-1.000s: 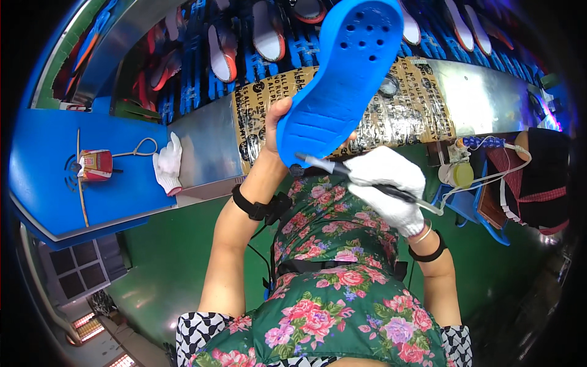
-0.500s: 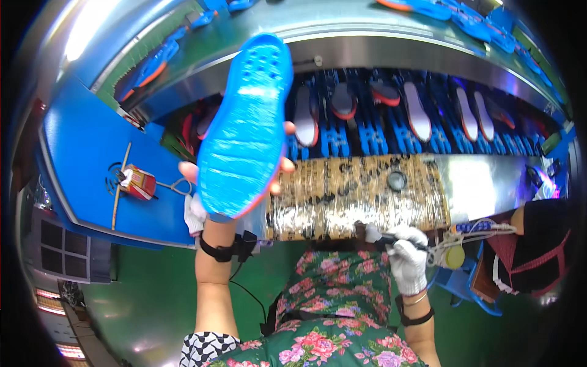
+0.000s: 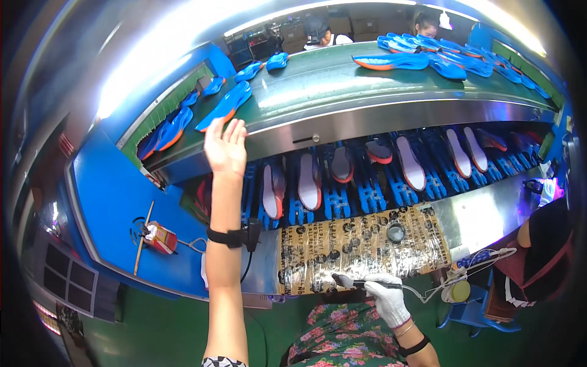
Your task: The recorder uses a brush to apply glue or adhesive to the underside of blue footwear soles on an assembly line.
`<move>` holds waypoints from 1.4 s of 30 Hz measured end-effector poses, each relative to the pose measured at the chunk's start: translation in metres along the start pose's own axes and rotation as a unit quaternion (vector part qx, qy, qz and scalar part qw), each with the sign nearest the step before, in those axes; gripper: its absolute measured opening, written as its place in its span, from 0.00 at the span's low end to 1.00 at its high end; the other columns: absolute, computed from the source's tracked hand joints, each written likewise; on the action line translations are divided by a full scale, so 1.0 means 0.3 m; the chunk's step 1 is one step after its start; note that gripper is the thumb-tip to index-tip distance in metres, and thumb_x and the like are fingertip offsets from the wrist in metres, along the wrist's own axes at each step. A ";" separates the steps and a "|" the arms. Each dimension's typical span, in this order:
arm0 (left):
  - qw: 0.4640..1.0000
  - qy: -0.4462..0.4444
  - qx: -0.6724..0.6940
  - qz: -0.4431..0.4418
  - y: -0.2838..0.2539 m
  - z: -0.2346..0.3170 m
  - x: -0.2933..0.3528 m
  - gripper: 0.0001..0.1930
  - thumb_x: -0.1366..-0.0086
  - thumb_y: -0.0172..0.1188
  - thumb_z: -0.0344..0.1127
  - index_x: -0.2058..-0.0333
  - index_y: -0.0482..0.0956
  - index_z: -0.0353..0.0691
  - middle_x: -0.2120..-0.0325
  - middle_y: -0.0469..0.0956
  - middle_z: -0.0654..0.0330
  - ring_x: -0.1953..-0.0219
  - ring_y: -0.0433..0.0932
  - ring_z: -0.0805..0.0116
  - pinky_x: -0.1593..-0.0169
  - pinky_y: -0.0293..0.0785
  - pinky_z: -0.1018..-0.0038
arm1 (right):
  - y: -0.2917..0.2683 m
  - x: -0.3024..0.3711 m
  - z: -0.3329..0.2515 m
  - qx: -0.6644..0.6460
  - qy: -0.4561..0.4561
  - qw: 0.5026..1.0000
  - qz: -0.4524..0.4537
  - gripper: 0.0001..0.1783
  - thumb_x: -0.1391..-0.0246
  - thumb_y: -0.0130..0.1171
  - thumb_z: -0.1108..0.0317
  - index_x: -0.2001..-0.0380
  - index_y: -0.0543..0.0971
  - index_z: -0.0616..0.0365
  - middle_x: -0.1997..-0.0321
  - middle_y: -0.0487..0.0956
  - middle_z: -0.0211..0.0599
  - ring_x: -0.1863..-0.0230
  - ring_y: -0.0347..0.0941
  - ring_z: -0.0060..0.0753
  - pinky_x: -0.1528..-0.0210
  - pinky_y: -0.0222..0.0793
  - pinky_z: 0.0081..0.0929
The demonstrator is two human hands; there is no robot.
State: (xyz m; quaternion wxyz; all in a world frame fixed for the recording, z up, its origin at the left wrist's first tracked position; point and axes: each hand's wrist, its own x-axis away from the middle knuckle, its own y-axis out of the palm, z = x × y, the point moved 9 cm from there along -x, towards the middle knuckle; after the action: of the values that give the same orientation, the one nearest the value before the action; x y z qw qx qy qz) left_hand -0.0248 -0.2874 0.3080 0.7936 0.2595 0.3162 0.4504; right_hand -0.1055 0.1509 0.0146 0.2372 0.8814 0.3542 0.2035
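My bare left hand [image 3: 226, 148] reaches up to the edge of the raised green conveyor belt [image 3: 293, 98], fingers stretched out and nothing in them. Just beyond its fingertips a blue shoe sole [image 3: 227, 107] with an orange edge lies on the belt. Low over the front of the work surface, my right hand [image 3: 388, 300] in a white knit glove is closed around a brush [image 3: 361, 283]. The brush has a dark handle, and its grey bristle end points left above the taped brown covering [image 3: 330, 251].
Several shoes with pale insoles [image 3: 411, 164] rest on blue holders under the belt. A small round dish [image 3: 396, 232] stands on the covering. On the left blue panel lie a red box [image 3: 160, 238] and a thin stick [image 3: 143, 238]. Two people are beyond the belt.
The blue sole, held up in my left hand before, now lies on the upper belt, let go. My left hand has moved up and forward. The right hand still grips the brush.
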 end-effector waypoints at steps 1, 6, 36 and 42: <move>0.996 0.019 -0.073 -0.041 0.053 -0.029 0.001 0.32 0.29 0.55 0.47 0.33 0.64 0.33 0.38 0.71 0.45 0.38 0.72 0.53 0.41 0.71 0.64 | -0.010 -0.006 -0.007 -0.004 -0.008 1.000 0.002 0.09 0.50 0.68 0.80 0.63 0.85 0.67 0.70 0.84 0.37 0.73 0.77 0.25 0.68 0.72 0.22; 0.865 0.086 -0.452 -0.201 0.450 -0.275 0.047 0.28 0.34 0.63 0.46 0.38 0.74 0.41 0.46 0.77 0.52 0.45 0.76 0.67 0.47 0.74 0.70 | -0.076 -0.027 -0.023 -0.018 -0.008 0.999 0.026 0.09 0.47 0.67 0.78 0.61 0.85 0.67 0.69 0.84 0.36 0.72 0.77 0.25 0.66 0.72 0.21; 0.385 0.078 -0.827 -0.403 0.948 -0.726 -0.263 0.20 0.52 0.64 0.30 0.58 0.82 0.35 0.60 0.81 0.50 0.54 0.80 0.51 0.51 0.76 0.62 | -0.392 -0.073 -0.219 -0.091 -0.062 0.992 0.066 0.10 0.47 0.66 0.79 0.60 0.85 0.69 0.70 0.84 0.36 0.71 0.77 0.23 0.65 0.72 0.19; 0.434 0.223 -0.799 -0.352 0.814 -0.500 -0.194 0.17 0.52 0.58 0.21 0.64 0.88 0.41 0.44 0.76 0.47 0.51 0.80 0.50 0.45 0.77 0.63 | -0.365 -0.043 -0.169 -0.114 -0.044 0.991 0.057 0.09 0.47 0.65 0.79 0.61 0.85 0.69 0.69 0.84 0.36 0.72 0.77 0.23 0.66 0.72 0.19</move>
State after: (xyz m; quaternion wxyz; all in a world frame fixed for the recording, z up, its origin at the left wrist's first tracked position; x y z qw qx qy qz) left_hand -0.2927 -0.2073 0.3940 0.6396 -0.7333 0.0456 0.2259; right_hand -0.1986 0.2252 -0.0084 0.3392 0.8757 0.2669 0.2164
